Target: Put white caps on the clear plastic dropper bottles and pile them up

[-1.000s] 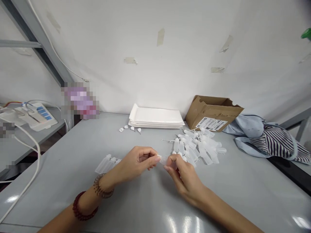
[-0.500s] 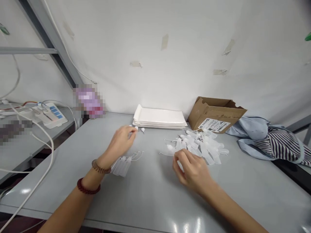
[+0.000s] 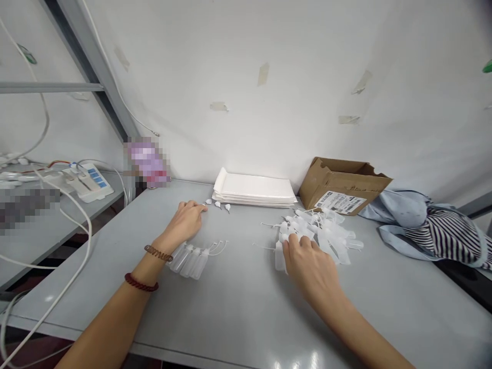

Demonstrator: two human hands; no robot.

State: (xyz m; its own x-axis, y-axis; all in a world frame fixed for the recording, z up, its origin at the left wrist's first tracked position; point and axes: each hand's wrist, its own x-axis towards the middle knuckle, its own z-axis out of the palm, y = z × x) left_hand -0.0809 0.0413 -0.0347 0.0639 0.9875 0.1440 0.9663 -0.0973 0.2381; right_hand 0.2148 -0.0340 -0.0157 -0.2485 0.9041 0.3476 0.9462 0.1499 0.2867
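Tabletop bottle [image 3: 280,256] lies under right hand [image 3: 307,261] grip.

Grey table [image 3: 238,312], taped white wall [image 3: 269,102]

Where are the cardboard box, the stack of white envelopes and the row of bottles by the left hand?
cardboard box [image 3: 338,177], head view, on its front wall above the label
white envelopes [image 3: 255,185], head view, on the top envelope
row of bottles [image 3: 190,260], head view, on a middle bottle's body
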